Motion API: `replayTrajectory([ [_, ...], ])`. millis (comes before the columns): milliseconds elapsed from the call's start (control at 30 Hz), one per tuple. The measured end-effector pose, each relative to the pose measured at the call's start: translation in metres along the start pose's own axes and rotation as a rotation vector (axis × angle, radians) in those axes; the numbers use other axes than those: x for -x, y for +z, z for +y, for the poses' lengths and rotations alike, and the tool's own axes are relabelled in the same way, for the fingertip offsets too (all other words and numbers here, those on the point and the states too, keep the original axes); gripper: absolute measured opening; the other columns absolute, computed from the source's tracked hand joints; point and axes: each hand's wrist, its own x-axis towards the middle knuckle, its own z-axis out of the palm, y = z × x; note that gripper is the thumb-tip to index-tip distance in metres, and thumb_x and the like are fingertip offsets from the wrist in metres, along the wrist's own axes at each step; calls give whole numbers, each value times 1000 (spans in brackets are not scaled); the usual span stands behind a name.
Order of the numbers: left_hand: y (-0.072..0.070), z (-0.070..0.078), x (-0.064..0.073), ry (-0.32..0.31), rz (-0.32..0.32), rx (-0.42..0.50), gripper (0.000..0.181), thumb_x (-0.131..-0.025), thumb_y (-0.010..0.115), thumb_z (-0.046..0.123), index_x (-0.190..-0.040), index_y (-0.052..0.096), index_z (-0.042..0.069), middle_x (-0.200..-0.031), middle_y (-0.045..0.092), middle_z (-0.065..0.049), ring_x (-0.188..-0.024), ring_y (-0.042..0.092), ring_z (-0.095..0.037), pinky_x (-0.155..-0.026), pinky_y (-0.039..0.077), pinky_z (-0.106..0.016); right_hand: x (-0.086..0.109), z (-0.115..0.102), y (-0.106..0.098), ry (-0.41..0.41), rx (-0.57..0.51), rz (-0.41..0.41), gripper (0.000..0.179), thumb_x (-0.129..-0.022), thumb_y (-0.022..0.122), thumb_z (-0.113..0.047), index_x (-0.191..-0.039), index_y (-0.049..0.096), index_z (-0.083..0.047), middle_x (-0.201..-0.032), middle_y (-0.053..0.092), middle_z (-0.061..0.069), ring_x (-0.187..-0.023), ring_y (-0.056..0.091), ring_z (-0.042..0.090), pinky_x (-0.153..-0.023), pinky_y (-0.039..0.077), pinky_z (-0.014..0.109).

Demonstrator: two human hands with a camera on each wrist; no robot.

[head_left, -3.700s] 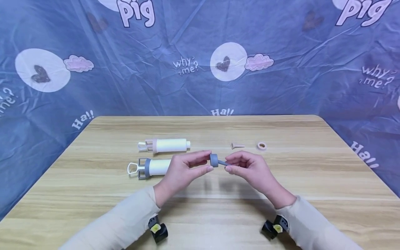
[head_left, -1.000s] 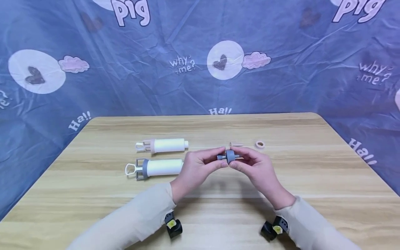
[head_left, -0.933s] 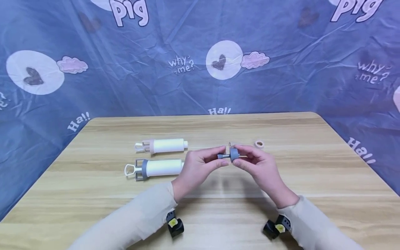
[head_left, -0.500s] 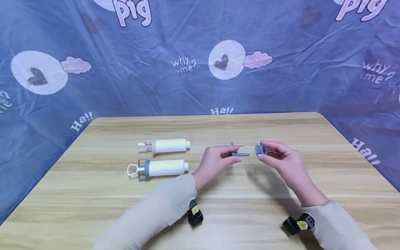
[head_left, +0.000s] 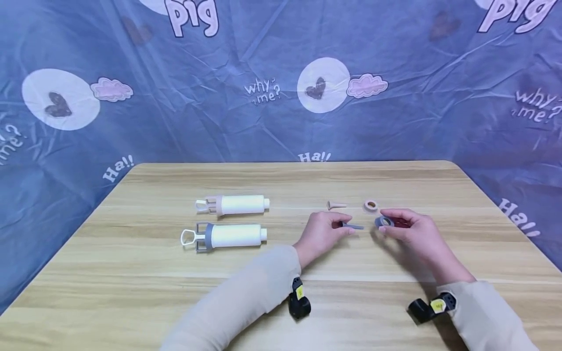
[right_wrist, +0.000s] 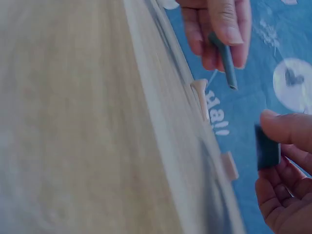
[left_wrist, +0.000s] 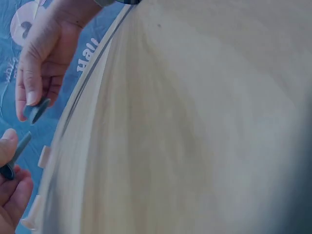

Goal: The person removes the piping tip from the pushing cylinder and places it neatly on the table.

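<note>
My left hand [head_left: 322, 233] pinches a small blue-grey nozzle [head_left: 354, 226] by its wide end, the thin tip pointing right. In the left wrist view the nozzle [left_wrist: 20, 148] shows its flared mouth between thumb and fingers. To the right, my right hand [head_left: 414, 234] holds a blue-grey ring cap [head_left: 381, 222] between thumb and fingers, its opening visible. The right wrist view shows the cap [right_wrist: 267, 147] side-on, apart from the nozzle [right_wrist: 228, 66]. Just behind the hands lie a pinkish nozzle [head_left: 337, 205] and a pinkish ring cap [head_left: 371, 205].
Two white tubes with plunger handles lie on the left of the wooden table [head_left: 131, 282]: one with a pinkish collar [head_left: 241, 204], one with a blue-grey collar [head_left: 236, 235]. A blue printed cloth [head_left: 219, 122] hangs behind the table edge.
The nozzle was through the cap a second ago; the right hand has drawn the cap off to the right. Both hands have since moved right and lower, holding the two parts separately.
</note>
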Motion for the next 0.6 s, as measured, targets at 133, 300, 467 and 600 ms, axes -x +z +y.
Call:
replayTrajectory([
  [133,3,-6,1,19,2,-84,32,-80,72,21,-109,69,8,-106,70,-2,-94,63,-5,-80,47,-12,-5,11,0,44,13,-34,58,-76,75,-29,-123,57,0,-106,65,-5,-85,51,-10,-69,43,11],
  [300,5,-14,2,30,8,-165,31,-81,70,22,-110,69,10,-107,69,0,-94,63,-4,-81,46,-13,-9,20,1,71,-12,-53,56,-76,76,-23,-121,57,4,-99,64,-8,-82,51,-7,-68,44,13],
  [467,4,-16,3,87,-1,-247,29,-81,70,23,-107,70,11,-105,70,2,-96,63,-4,-82,46,-13,-11,22,1,71,4,-70,55,-75,76,-22,-121,58,4,-98,63,-2,-78,51,0,-65,45,17],
  [600,4,-14,2,100,-25,-329,29,-81,70,24,-108,70,12,-105,70,2,-98,63,-6,-85,46,-14,-12,22,1,75,15,-75,55,-76,76,-22,-121,58,3,-101,62,4,-78,51,2,-65,45,18],
])
